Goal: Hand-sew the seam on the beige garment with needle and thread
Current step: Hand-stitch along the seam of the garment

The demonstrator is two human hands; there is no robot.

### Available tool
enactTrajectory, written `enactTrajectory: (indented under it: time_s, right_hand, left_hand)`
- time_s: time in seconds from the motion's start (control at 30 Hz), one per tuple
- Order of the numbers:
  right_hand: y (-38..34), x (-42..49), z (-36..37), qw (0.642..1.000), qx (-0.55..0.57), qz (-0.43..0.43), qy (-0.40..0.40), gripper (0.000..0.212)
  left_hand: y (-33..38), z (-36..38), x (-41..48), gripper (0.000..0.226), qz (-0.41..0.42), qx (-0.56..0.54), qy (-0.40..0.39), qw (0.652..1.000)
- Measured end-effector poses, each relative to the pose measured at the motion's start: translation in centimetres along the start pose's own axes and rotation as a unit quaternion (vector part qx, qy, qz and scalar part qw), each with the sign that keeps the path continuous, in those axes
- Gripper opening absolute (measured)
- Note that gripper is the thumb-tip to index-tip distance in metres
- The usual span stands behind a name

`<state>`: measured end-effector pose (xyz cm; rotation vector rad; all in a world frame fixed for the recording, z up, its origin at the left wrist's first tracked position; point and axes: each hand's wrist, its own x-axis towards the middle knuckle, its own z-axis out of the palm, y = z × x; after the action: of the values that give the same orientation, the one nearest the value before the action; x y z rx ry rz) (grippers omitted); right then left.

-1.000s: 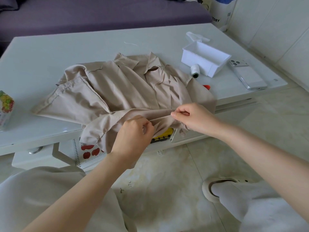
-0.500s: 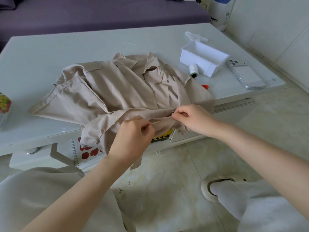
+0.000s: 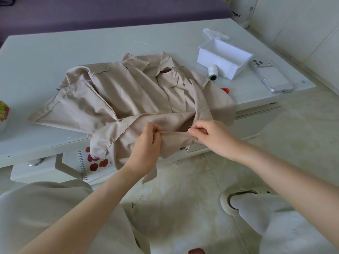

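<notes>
The beige garment (image 3: 128,92) sprawls across the white table (image 3: 73,52), its near edge hanging off the front. The left hand (image 3: 146,142) pinches a fold of that edge between thumb and curled fingers. Just beside it, the right hand (image 3: 211,136) curls tight, pinching what looks like the needle (image 3: 192,127) at the cloth.

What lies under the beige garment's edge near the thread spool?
A small red object pokes out from under the beige garment; the rest is covered, so it cannot be identified.
</notes>
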<state>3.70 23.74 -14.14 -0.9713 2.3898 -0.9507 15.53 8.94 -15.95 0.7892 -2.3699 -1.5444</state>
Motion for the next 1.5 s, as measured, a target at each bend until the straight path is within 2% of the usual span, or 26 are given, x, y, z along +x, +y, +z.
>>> enactTrajectory:
  time_s: [0.1, 0.2, 0.3, 0.4, 0.53, 0.63, 0.7, 0.8, 0.9, 1.0, 1.23, 1.37, 1.5]
  right_hand:
    - [0.1, -0.6, 0.1, 1.0, -0.004, -0.007, 0.009, 0.029]
    - [0.1, -1.1, 0.1, 1.0, 0.0, -0.014, 0.012, 0.03]
    - [0.2, -1.5, 0.0, 1.0, 0.005, -0.02, 0.015, 0.029]
    - [0.2, -1.7, 0.0, 0.999, 0.009, -0.031, 0.02, 0.026]
    - [0.1, -2.0, 0.0, 0.998, -0.031, -0.05, -0.019, 0.021]
    - [-0.4, -2.4, -0.1, 0.995, -0.068, -0.054, -0.052, 0.025]
    - [-1.1, -2.5, -0.5, 0.998, -0.031, -0.055, -0.018, 0.033]
    - [-1.4, -2.7, -0.9, 0.996, -0.005, -0.084, 0.025, 0.034]
    - [-1.0, -3.1, -0.4, 0.993, -0.041, -0.109, 0.001, 0.03]
    - [-0.7, -3.8, 0.2, 0.992, -0.043, -0.113, -0.023, 0.011]
    - [-0.6, -4.3, 1.0, 0.989, -0.08, -0.099, -0.071, 0.013]
    - [-0.3, -4.5, 1.0, 0.985, -0.124, -0.091, -0.072, 0.006]
    - [0.1, -4.7, 1.3, 0.979, -0.158, -0.1, -0.083, 0.009]
  left_hand:
    - [0.3, -0.2, -0.2, 0.02, -0.033, -0.054, -0.037, 0.997]
    - [1.0, -0.5, -0.4, 0.035, -0.07, -0.119, -0.084, 0.987]
    - [0.9, -0.6, -0.4, 0.028, -0.075, -0.071, -0.108, 0.989]
    - [0.1, -0.4, -0.3, 0.036, -0.055, -0.012, -0.114, 0.992]
    - [-0.3, 0.0, -0.6, 0.025, 0.012, 0.021, -0.079, 0.997]
    - [-0.2, -0.1, -1.2, 0.019, 0.108, 0.045, -0.054, 0.992]
    - [-0.8, -0.1, -1.5, 0.023, 0.193, 0.09, -0.057, 0.975]
    - [-1.6, -0.1, -2.2, 0.006, 0.272, 0.141, -0.09, 0.948]
    - [-2.4, -0.1, -2.6, 0.015, 0.333, 0.214, -0.087, 0.914]
    - [-3.0, -0.3, -2.8, 0.007, 0.39, 0.264, -0.082, 0.878]
    - [-4.1, -0.4, -3.1, 0.024, 0.47, 0.288, -0.048, 0.833]
    - [-4.3, -0.5, -3.3, 0.023, 0.486, 0.306, -0.04, 0.817]
    - [-4.2, -0.4, -3.3, 0.019, 0.49, 0.314, -0.04, 0.812]
